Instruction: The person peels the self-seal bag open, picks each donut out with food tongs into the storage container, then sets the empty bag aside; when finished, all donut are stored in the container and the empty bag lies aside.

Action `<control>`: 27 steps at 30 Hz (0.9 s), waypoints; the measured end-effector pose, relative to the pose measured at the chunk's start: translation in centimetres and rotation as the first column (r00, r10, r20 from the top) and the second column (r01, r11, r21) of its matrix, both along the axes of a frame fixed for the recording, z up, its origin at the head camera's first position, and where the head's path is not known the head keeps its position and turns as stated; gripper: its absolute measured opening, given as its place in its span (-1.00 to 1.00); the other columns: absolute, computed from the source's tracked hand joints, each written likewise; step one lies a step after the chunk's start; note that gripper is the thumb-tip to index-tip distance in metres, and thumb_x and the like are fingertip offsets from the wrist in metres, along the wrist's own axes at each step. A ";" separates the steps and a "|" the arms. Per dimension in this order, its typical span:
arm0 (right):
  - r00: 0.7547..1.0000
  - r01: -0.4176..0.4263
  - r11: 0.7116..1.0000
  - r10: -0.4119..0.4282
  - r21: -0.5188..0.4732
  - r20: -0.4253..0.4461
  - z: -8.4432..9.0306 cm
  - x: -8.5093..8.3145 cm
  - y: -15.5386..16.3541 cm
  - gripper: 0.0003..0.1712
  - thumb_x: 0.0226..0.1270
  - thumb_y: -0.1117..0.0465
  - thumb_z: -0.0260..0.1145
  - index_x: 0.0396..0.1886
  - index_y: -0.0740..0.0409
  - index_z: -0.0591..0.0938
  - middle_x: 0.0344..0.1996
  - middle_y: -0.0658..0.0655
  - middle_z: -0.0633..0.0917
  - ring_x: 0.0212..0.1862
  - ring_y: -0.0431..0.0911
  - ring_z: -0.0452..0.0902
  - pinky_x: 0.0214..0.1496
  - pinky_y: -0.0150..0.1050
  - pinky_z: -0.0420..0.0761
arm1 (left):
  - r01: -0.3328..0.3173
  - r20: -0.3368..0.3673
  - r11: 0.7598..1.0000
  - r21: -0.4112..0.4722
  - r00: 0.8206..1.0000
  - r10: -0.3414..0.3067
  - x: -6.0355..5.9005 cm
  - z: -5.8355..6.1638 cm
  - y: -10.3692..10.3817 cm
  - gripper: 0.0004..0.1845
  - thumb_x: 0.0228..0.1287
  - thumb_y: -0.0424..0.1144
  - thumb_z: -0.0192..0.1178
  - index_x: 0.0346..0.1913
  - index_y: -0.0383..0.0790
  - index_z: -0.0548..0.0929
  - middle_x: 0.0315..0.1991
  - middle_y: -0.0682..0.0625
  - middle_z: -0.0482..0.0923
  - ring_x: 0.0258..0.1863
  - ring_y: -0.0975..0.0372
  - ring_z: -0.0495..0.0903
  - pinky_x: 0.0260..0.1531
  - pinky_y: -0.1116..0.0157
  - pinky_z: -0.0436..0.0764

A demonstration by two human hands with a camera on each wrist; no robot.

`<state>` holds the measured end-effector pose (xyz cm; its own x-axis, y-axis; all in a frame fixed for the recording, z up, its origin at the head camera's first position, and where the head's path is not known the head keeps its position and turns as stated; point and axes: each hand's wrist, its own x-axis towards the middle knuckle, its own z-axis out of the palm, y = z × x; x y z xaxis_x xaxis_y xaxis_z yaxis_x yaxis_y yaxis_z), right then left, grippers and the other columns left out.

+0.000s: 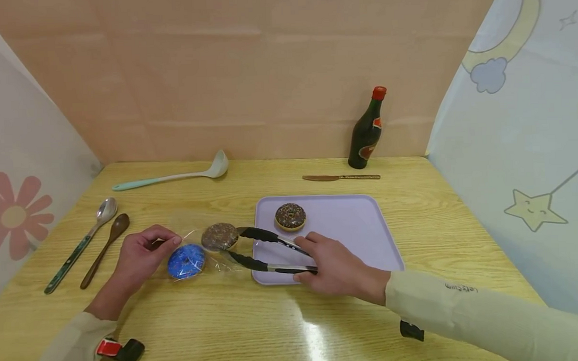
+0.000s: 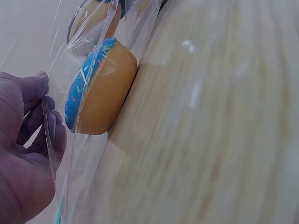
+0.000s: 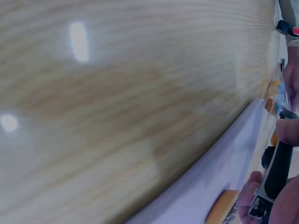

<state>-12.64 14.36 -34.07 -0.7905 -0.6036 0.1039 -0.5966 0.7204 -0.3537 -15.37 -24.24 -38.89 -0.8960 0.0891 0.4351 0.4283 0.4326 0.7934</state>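
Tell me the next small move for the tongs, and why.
Probably lift the brown donut clear of the clear bag toward the purple tray: the tongs in the right hand already bracket it, and the left hand pinches the bag's edge.

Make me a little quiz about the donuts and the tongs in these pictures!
1. True or false: the right hand holds the tongs.
2. How many donuts lie on the purple tray?
3. What does the left hand pinch: A) the wooden spoon, B) the clear plastic bag, C) the ladle?

Key
1. True; the tong tips sit around the chocolate donut at the bag's mouth.
2. One, the sprinkled donut. The blue donut lies inside the bag.
3. B.
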 end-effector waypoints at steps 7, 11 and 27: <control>0.998 -0.012 0.998 0.008 -0.063 -0.064 -1.1 1.3 3.0 -0.36 0.10 0.06 0.40 0.17 0.21 0.47 -0.15 0.03 0.53 -0.28 -0.15 0.46 -0.23 -0.22 0.50 | -0.032 0.017 0.999 -0.011 0.999 0.032 -0.1 -0.1 0.0 -0.95 0.22 -0.43 0.27 -0.38 -0.31 0.69 -0.44 -0.04 0.62 -0.46 0.31 0.52 -0.43 0.49 0.49; 0.995 0.003 0.996 -0.012 -0.087 -0.104 -1.7 2.2 4.9 -0.35 0.09 0.08 0.42 0.18 0.21 0.47 -0.13 0.01 0.53 -0.26 -0.14 0.49 -0.22 -0.21 0.51 | -0.038 0.008 0.999 -0.013 0.999 0.038 -0.1 0.0 0.1 -0.95 0.20 -0.44 0.27 -0.39 -0.30 0.68 -0.46 0.01 0.62 -0.48 0.32 0.52 -0.45 0.49 0.48; 0.963 0.160 0.978 -0.184 -0.132 -0.196 -2.6 4.7 10.9 -0.31 0.00 0.12 0.50 0.17 0.18 0.49 -0.13 -0.07 0.53 -0.30 -0.25 0.45 -0.32 -0.29 0.48 | -0.024 0.047 0.999 0.024 0.999 0.023 0.3 0.2 0.1 -0.93 0.24 -0.42 0.25 -0.35 -0.39 0.68 -0.42 -0.09 0.62 -0.45 0.28 0.54 -0.43 0.47 0.51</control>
